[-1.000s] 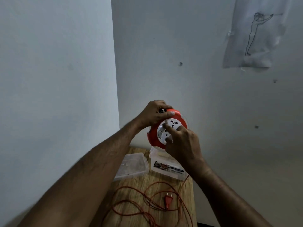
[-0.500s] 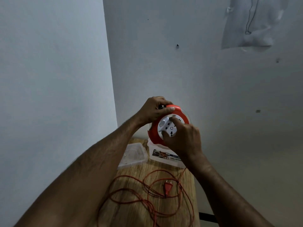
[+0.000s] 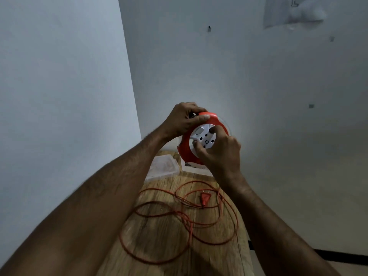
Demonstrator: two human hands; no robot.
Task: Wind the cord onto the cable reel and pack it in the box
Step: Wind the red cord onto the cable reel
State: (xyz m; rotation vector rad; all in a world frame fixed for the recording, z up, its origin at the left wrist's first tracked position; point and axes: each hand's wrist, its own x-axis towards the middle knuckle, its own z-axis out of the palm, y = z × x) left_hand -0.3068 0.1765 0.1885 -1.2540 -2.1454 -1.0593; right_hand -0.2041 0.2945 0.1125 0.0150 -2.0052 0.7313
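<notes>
The round reel (image 3: 186,148), glossy orange plastic with a white socket face, was held up above the wood-grain table (image 3: 171,253). The left hand (image 3: 183,120) curled over its top rim; the right hand (image 3: 221,152) pinched the white hub. Thin orange cord (image 3: 179,216) lay in loose loops below, the clear box (image 3: 189,168) behind, its label unreadable

- We see the cable reel (image 3: 185,144), a round orange disc with a white socket hub, raised on edge above the far end of the table, its face turned toward us.
- We see the cord (image 3: 185,220), thin and orange, lying in loose overlapping loops across the near and middle tabletop, its orange plug (image 3: 205,199) flat among the loops.
- We see the box (image 3: 188,168), clear plastic, standing open just below the reel, with its lid (image 3: 162,168) lying just to its left.
</notes>
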